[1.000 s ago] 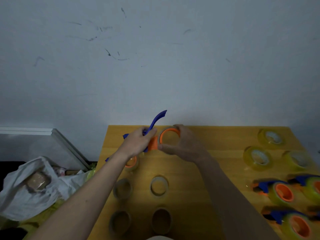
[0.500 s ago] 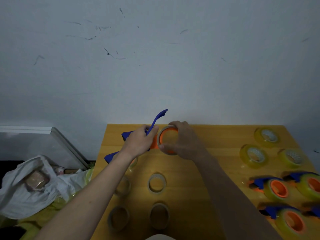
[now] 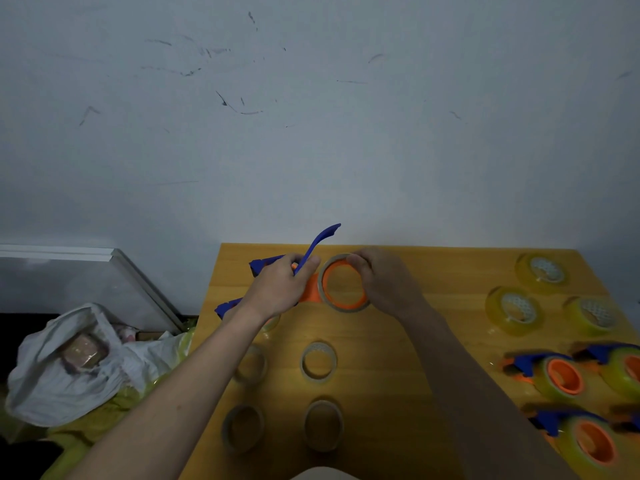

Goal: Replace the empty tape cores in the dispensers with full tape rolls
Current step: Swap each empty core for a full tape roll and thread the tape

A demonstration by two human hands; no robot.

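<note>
The dispenser [image 3: 311, 271], blue with an orange hub, is held just above the far edge of the table [image 3: 415, 341], at about 12 o'clock from the person. A thin empty core [image 3: 341, 282] sits round the orange hub. The left hand [image 3: 282, 289] grips the dispenser's blue body, whose blade arm sticks up past the table edge toward the wall [image 3: 311, 116]. The right hand [image 3: 384, 282] pinches the core's rim at its 3 o'clock side, fingers curled over the top.

Nearer the person, at 6 o'clock from the dispenser, four loose cores [image 3: 318, 361] lie on the table. At 3 o'clock, three full rolls [image 3: 514, 309] lie flat. At 4 to 5 o'clock sit loaded dispensers [image 3: 554, 375], partly cut off by the frame edge.

Off the table at 8 o'clock lies a white bag [image 3: 69, 365].
</note>
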